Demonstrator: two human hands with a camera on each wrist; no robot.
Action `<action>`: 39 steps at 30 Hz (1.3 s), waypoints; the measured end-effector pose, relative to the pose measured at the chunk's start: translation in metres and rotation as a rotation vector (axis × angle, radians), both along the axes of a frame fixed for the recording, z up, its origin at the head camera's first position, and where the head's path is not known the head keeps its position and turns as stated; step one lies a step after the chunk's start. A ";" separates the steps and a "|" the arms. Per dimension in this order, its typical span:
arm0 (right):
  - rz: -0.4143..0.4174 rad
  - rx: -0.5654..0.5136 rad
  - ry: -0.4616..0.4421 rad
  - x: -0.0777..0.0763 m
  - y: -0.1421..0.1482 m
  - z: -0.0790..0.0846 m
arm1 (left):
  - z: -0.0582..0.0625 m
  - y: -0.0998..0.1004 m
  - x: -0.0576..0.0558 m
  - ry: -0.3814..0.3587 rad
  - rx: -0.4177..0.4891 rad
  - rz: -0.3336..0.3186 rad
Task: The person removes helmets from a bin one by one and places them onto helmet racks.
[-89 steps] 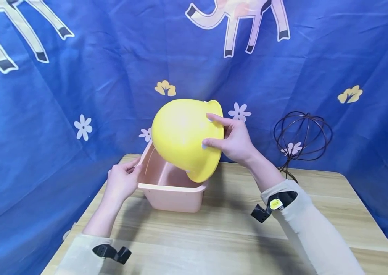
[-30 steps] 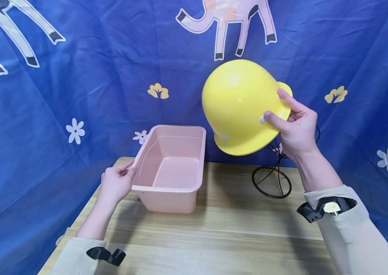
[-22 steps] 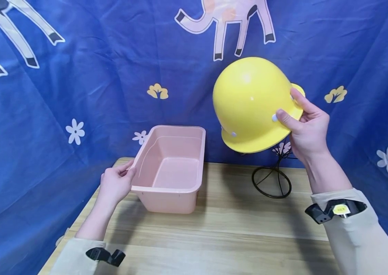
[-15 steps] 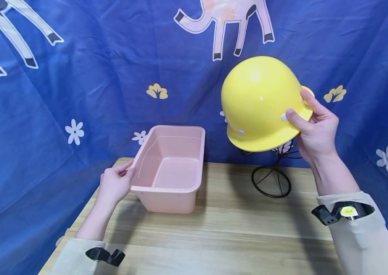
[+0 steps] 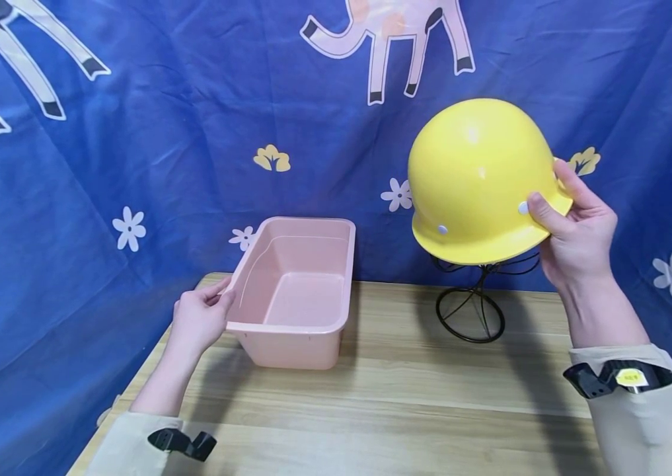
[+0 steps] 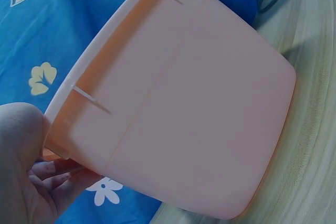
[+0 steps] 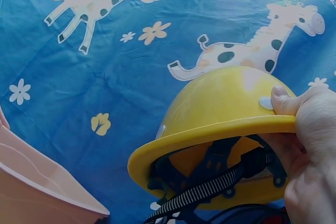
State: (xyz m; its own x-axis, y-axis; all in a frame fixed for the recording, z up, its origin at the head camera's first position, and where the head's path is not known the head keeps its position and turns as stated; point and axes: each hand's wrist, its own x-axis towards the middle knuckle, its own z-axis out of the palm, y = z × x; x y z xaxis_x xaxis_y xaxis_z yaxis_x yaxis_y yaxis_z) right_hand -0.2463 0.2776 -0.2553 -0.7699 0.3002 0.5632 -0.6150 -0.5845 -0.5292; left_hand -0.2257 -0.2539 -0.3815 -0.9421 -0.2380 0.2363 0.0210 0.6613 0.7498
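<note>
A yellow hard hat (image 5: 478, 178) is held up by my right hand (image 5: 585, 231), which pinches its brim on the right side. The hat overlaps the top of a dark wire stand (image 5: 472, 307) in the head view, hiding most of its wire globe. From below, the right wrist view shows the hat's black inner straps (image 7: 215, 182). My left hand (image 5: 201, 314) pinches the left rim of a pink plastic bin (image 5: 297, 347) near its front corner. Nothing lies in the bin. The left wrist view shows the bin's outer wall (image 6: 199, 103), with thumb and fingers at its rim.
The bin and the wire stand are on a light wooden table (image 5: 371, 423), at its far side. Behind it hangs a blue cloth (image 5: 205, 132) printed with animals and flowers. A dark camera mount (image 5: 618, 378) is strapped to each wrist.
My right hand has lifted the hard hat out of the pink bin, carried it right and turned it brim down, over the wire stand. My left hand has stayed at the bin's rim.
</note>
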 end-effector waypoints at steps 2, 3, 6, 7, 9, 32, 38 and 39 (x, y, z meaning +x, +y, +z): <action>-0.002 -0.019 0.009 0.000 0.003 0.000 | 0.000 0.000 0.000 0.003 -0.004 0.001; -0.003 -0.028 0.013 -0.001 0.004 -0.001 | 0.000 -0.001 0.000 0.002 -0.007 0.001; -0.005 -0.038 0.032 -0.001 0.008 -0.001 | -0.001 -0.001 0.000 0.004 -0.009 0.001; -0.009 -0.036 0.039 -0.001 0.010 -0.001 | -0.001 -0.001 0.000 0.006 -0.010 0.001; -0.012 -0.041 0.048 -0.001 0.014 -0.001 | -0.002 -0.001 -0.001 0.011 -0.010 0.001; -0.019 -0.181 -0.073 -0.006 0.043 -0.027 | -0.002 0.000 0.000 -0.005 -0.018 -0.010; -0.018 -0.198 -0.089 -0.011 0.047 -0.038 | -0.001 -0.002 0.001 -0.011 -0.034 0.000; -0.016 -0.203 -0.095 -0.011 0.048 -0.040 | -0.001 -0.001 0.001 -0.009 -0.034 0.000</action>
